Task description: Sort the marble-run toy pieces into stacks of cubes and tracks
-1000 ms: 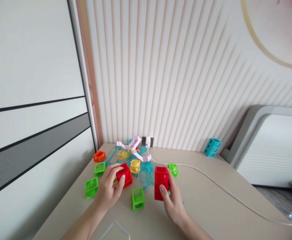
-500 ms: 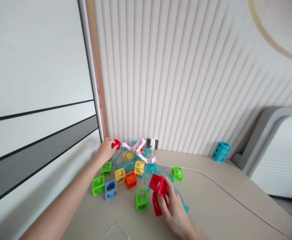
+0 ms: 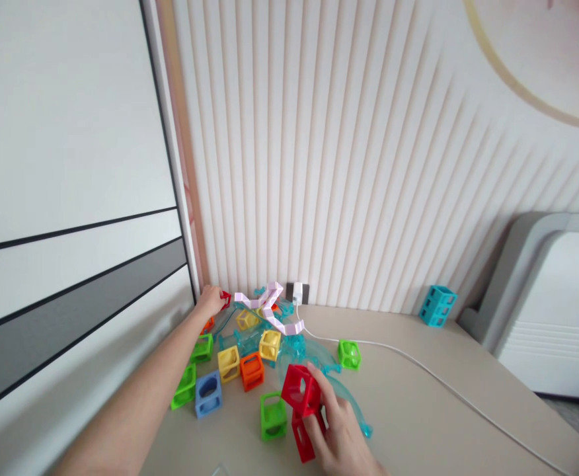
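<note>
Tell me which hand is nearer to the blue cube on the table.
Left by the forearm, but hand to hand it is close. The left hand is far back at the wall corner, beyond the blue cube; the right hand holds red cubes off to its right.

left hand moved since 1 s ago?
Yes. The left hand left the block pile and now holds a small red piece near the wall corner.

Bare table right (cable across)
</note>
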### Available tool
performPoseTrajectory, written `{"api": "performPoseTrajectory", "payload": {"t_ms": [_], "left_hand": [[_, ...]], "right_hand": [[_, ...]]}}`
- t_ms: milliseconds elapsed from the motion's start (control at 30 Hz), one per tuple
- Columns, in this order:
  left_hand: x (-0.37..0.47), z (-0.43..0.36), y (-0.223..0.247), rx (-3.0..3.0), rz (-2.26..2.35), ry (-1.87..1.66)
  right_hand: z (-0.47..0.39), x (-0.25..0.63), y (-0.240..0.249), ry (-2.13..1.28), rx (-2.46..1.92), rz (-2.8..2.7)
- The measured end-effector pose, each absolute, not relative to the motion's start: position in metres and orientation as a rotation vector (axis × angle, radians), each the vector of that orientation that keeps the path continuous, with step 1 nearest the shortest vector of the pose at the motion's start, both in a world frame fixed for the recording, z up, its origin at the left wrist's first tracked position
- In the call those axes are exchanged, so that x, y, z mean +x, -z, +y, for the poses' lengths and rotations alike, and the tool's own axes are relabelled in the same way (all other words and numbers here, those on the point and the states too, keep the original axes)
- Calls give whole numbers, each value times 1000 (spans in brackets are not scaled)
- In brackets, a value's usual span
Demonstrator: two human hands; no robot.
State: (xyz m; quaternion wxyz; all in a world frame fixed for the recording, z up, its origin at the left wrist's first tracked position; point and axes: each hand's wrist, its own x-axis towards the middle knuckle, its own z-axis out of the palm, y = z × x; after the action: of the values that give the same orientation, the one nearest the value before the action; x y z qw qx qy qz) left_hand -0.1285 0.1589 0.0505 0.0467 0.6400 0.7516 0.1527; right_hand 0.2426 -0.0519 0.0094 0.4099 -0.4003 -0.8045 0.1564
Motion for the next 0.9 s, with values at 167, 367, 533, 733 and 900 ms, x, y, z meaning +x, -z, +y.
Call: {"api": "performPoseTrajectory", "payload": {"t_ms": [167, 367, 533, 733, 900], "left_hand": [[-123, 152, -54, 1913, 2279, -545], [-90, 97, -101, 2145, 2226, -981], [-36, -16, -129, 2726, 1240, -680], [5, -84, -102, 2712, 1014, -625], [-17, -92, -92, 2782, 1210, -773]], "right_hand": [[-55, 243, -23, -379, -997, -2057], [-57, 241, -30, -429, -1018, -2099], [-58, 238, -31, -376, -888, -2167], [-66, 237, -35, -287, -642, -2226], [-63, 238, -27, -209, -574, -2228]]}}
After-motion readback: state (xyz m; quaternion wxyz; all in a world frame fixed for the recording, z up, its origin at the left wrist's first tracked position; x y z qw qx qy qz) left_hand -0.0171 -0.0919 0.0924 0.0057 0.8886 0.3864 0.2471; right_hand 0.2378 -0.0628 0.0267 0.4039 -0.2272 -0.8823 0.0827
